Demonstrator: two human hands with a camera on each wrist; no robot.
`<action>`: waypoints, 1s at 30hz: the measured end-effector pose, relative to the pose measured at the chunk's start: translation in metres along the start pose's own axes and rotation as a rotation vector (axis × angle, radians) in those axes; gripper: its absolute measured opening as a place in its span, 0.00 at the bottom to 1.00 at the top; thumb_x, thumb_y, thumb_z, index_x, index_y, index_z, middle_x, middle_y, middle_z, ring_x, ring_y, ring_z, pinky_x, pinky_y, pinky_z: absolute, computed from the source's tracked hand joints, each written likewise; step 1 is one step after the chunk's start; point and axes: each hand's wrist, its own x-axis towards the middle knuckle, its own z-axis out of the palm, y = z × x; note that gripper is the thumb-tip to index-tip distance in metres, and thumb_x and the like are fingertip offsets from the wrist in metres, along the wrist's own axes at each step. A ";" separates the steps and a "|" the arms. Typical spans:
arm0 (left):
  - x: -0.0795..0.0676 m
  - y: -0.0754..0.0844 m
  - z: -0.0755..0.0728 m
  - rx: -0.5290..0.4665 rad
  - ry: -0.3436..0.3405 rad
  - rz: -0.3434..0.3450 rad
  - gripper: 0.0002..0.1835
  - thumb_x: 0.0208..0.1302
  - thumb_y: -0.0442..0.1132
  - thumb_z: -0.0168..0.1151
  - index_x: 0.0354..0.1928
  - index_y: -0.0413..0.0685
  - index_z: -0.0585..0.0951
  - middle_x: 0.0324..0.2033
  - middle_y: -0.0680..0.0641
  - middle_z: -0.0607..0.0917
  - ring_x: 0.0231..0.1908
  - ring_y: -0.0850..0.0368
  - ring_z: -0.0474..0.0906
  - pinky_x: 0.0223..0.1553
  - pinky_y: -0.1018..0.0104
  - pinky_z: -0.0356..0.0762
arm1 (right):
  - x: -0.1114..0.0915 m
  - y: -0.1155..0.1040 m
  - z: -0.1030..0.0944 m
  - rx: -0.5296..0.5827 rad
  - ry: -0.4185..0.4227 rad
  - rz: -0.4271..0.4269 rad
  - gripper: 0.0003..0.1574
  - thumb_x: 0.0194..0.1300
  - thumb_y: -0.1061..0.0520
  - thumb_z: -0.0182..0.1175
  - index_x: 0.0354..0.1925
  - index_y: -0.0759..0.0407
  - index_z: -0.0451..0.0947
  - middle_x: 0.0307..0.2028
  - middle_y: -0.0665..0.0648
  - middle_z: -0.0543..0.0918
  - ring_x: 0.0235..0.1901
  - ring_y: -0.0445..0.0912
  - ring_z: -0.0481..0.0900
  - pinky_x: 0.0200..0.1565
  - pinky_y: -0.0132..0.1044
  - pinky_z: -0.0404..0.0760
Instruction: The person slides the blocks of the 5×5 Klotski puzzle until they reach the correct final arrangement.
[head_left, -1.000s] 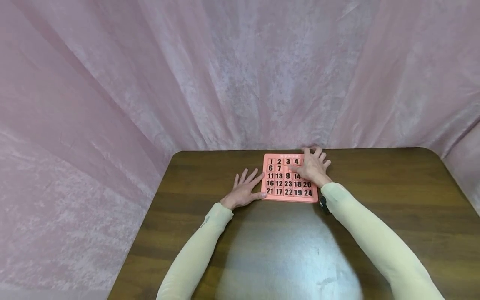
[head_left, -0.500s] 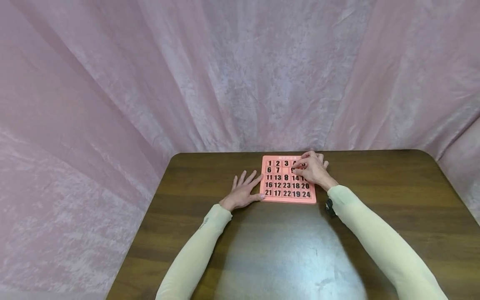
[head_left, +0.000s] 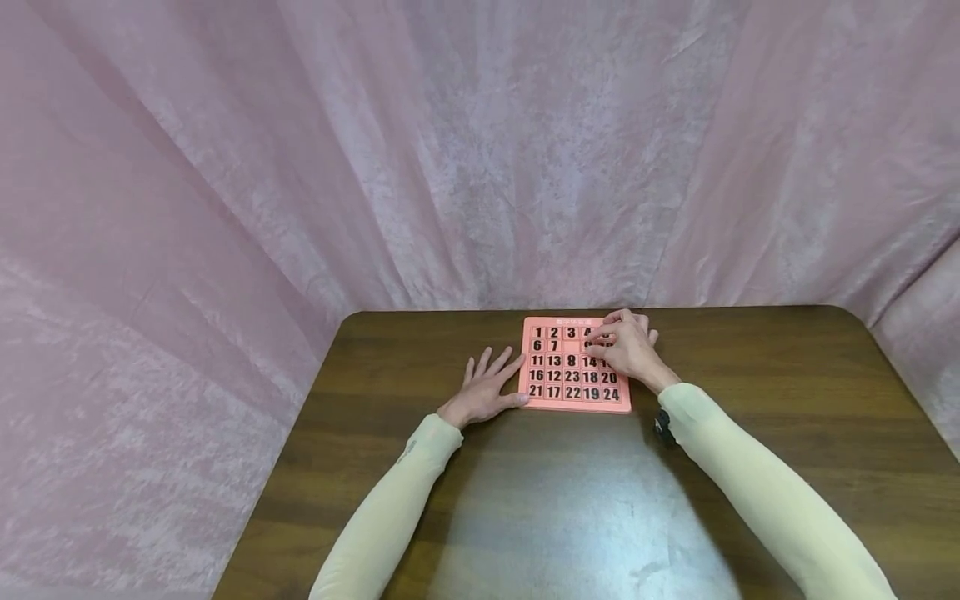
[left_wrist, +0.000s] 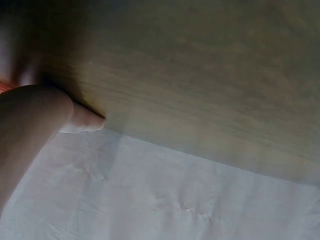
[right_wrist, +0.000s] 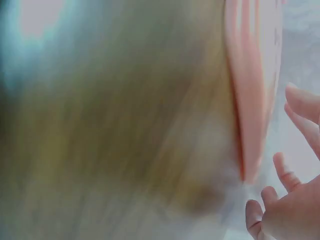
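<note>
A pink number-slide puzzle lies flat near the back of the table, its black-numbered tiles in rows. In the second row, right of the 7, is a vacant slot. My right hand comes over the puzzle's upper right, thumb and index fingertips at the 9 tile, partly covering the 4, 5 and tiles beside it. In the right wrist view its smaller fingers are loosely bent beside the puzzle's edge. My left hand rests with fingers spread, thumb and index touching the puzzle's left side.
The brown wood-grain table reaches back to a pink velvet curtain, which also hangs along the left. A black watch sits on the right wrist.
My right hand has drawn back slightly to the right, its thumb and index coming closer together near the 9 tile, uncovering the vacant slot. My left hand keeps its place at the puzzle.
</note>
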 end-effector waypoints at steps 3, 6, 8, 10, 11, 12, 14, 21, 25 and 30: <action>0.000 -0.002 0.000 0.007 0.010 0.004 0.49 0.77 0.69 0.57 0.90 0.68 0.48 0.91 0.50 0.41 0.89 0.38 0.23 0.85 0.29 0.21 | -0.002 -0.007 0.004 -0.007 -0.021 -0.054 0.12 0.68 0.54 0.77 0.46 0.59 0.95 0.66 0.67 0.74 0.71 0.70 0.57 0.66 0.70 0.49; 0.000 -0.001 0.001 0.011 0.024 0.009 0.48 0.78 0.68 0.57 0.90 0.68 0.49 0.91 0.50 0.42 0.89 0.38 0.24 0.85 0.29 0.22 | -0.004 -0.011 0.007 -0.032 -0.043 -0.082 0.09 0.67 0.54 0.78 0.43 0.57 0.95 0.66 0.65 0.75 0.71 0.69 0.57 0.65 0.70 0.50; 0.000 0.000 0.001 0.009 0.017 0.007 0.47 0.78 0.67 0.58 0.90 0.68 0.48 0.91 0.50 0.42 0.89 0.37 0.24 0.85 0.28 0.22 | -0.006 -0.012 0.010 -0.052 -0.061 -0.077 0.09 0.67 0.54 0.78 0.44 0.56 0.95 0.66 0.64 0.75 0.71 0.68 0.56 0.64 0.70 0.50; -0.001 0.002 0.002 0.003 0.007 -0.001 0.47 0.78 0.66 0.58 0.90 0.68 0.48 0.91 0.50 0.41 0.89 0.38 0.24 0.85 0.29 0.22 | -0.007 -0.012 0.012 -0.065 -0.072 -0.066 0.10 0.67 0.53 0.78 0.45 0.55 0.95 0.65 0.64 0.75 0.72 0.68 0.56 0.64 0.70 0.50; -0.002 0.003 0.002 0.002 0.003 -0.006 0.47 0.79 0.66 0.58 0.90 0.68 0.48 0.91 0.50 0.41 0.89 0.38 0.23 0.85 0.29 0.21 | -0.007 -0.012 0.012 -0.069 -0.074 -0.061 0.11 0.67 0.53 0.78 0.45 0.54 0.96 0.65 0.63 0.75 0.72 0.68 0.56 0.64 0.70 0.50; -0.002 0.003 0.002 0.001 0.003 -0.010 0.47 0.79 0.66 0.58 0.90 0.68 0.48 0.91 0.50 0.41 0.89 0.38 0.23 0.85 0.29 0.21 | -0.007 -0.012 0.013 -0.069 -0.074 -0.055 0.11 0.67 0.53 0.78 0.46 0.54 0.95 0.66 0.63 0.75 0.73 0.68 0.56 0.65 0.70 0.50; -0.003 0.004 0.002 0.000 0.007 -0.017 0.47 0.79 0.65 0.59 0.90 0.69 0.48 0.91 0.51 0.41 0.89 0.39 0.23 0.85 0.29 0.21 | -0.006 -0.011 0.013 -0.066 -0.068 -0.052 0.11 0.67 0.53 0.78 0.47 0.55 0.95 0.66 0.63 0.75 0.73 0.68 0.56 0.66 0.70 0.50; -0.003 0.005 0.001 0.018 0.018 -0.014 0.47 0.78 0.65 0.59 0.90 0.70 0.48 0.91 0.51 0.42 0.90 0.39 0.24 0.86 0.30 0.22 | 0.004 -0.014 0.012 -0.115 -0.047 -0.038 0.13 0.70 0.52 0.76 0.50 0.54 0.95 0.67 0.65 0.75 0.71 0.70 0.58 0.64 0.70 0.53; -0.003 0.003 0.003 0.022 0.020 -0.004 0.47 0.79 0.66 0.59 0.90 0.70 0.48 0.91 0.51 0.42 0.90 0.39 0.24 0.86 0.30 0.22 | 0.009 -0.015 0.013 -0.139 -0.038 -0.033 0.14 0.72 0.53 0.74 0.52 0.54 0.94 0.68 0.66 0.74 0.71 0.71 0.58 0.65 0.71 0.54; -0.002 0.002 0.004 0.023 0.026 -0.004 0.47 0.79 0.66 0.58 0.90 0.69 0.48 0.91 0.51 0.42 0.90 0.39 0.24 0.86 0.29 0.22 | 0.012 -0.013 0.015 -0.158 -0.032 -0.058 0.14 0.73 0.52 0.72 0.53 0.53 0.94 0.68 0.67 0.75 0.71 0.71 0.58 0.64 0.71 0.54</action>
